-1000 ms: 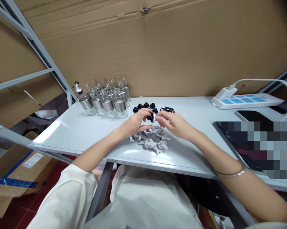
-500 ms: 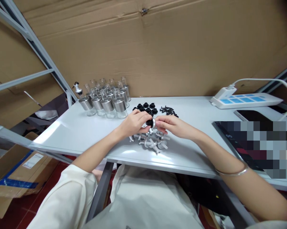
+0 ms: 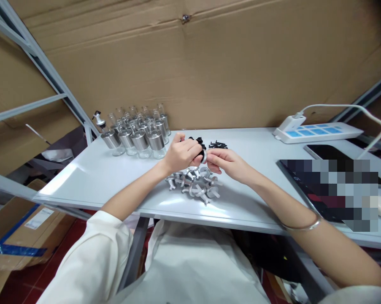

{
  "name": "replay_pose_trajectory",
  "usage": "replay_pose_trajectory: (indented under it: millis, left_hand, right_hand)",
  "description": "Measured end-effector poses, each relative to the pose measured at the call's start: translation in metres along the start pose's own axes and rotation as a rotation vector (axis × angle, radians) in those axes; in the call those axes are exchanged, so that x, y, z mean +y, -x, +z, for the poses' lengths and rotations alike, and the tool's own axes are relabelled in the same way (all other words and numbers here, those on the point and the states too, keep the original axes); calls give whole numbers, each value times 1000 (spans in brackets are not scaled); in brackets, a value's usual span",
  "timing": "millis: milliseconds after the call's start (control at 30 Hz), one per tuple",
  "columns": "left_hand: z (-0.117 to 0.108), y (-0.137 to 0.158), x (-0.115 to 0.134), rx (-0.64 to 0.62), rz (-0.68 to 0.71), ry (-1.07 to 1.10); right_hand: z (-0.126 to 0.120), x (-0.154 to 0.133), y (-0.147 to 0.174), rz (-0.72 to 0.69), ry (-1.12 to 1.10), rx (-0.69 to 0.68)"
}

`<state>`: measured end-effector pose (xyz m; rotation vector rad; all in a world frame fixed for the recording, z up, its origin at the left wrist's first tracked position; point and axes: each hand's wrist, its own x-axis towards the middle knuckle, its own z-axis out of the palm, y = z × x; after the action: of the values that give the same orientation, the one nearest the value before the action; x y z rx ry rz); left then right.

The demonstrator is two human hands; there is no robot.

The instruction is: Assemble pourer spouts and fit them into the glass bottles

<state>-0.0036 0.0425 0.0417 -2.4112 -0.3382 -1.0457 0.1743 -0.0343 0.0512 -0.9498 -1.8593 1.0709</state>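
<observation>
Over the middle of the table, my left hand [image 3: 182, 154] is closed around a black bottle stopper, mostly hidden by the fingers. A silver-rimmed pourer spout [image 3: 204, 156] meets the stopper, and my right hand [image 3: 228, 164] pinches its other end. Just below both hands lies a loose pile of silver and whitish pourer spouts [image 3: 196, 190]. Behind my left hand, more black stoppers [image 3: 199, 140] are partly covered. Small black lever-like pieces [image 3: 218, 145] lie behind my right hand.
Several glass bottles with metal sleeves [image 3: 141, 141] stand at the back left; one carries a pourer top [image 3: 98, 119]. On the right are a white power strip [image 3: 320, 133], a phone [image 3: 323, 152] and a tablet [image 3: 293, 177]. Cardboard [image 3: 241, 76] closes off the back.
My left hand has turned over the joined stopper and spout, its fingers wrapping further around them. Both hands have risen slightly away from the spout pile. The view has shifted a little.
</observation>
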Motion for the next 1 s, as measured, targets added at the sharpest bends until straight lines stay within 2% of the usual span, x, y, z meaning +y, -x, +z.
replay_pose_trajectory:
  millis: [167,333,467,567,733,867,1000]
  left_hand:
    - [-2,-1,7,-42,-191,138]
    - [2,-1,7,-45,-320,317]
    - [2,-2,12,-58,-443,442]
    - [-1,-4,16,-73,-545,560]
    - [-10,-3,21,-199,-779,995]
    - [-14,0,22,-323,-802,1284]
    - [-11,1,25,-316,-836,1335]
  right_hand:
    - [8,-1,0,-10,26,82]
    - [11,-1,3,-33,283,211]
    - [10,-1,4,-93,503,235]
    - [6,2,4,-190,702,255]
    - [-5,7,2,-438,997,278]
    - [-12,9,2,-546,1150,280]
    - [-11,14,0,-673,1204,264]
